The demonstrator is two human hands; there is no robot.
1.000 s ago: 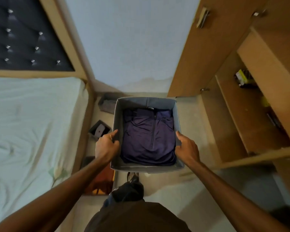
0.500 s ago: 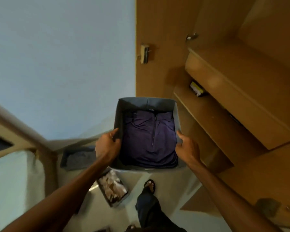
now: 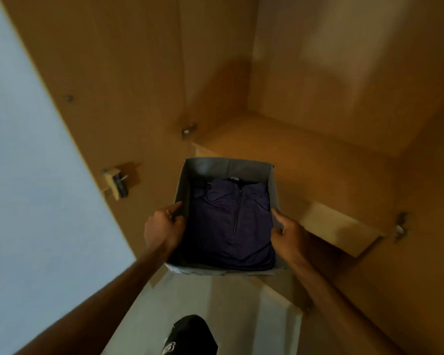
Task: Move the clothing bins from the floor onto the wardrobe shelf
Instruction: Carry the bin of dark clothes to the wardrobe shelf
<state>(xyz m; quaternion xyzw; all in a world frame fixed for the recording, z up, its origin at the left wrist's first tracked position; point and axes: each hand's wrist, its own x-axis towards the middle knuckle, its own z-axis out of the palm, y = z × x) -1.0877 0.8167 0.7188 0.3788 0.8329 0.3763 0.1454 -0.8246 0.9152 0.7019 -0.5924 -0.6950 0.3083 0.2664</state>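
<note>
Shelf point(image 3: 305, 160) fills right of frame, bare. Bin point(image 3: 228, 271) at center, held in air at its front edge. My left hand point(image 3: 162, 231) and right hand point(image 3: 290, 237) clamp its side walls. Keep bin level, slide in over shelf lip.

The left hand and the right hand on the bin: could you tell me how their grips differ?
The left hand clasps the grey bin's left wall with its thumb pointing forward along the rim; the right hand holds the right wall, with a digit laid forward along the rim. The left hand's fingers curl outside the wall, while the right hand's are mostly hidden. Both grip near the bin's near end, holding it, with the folded purple garment inside, before the wardrobe shelf.
</note>
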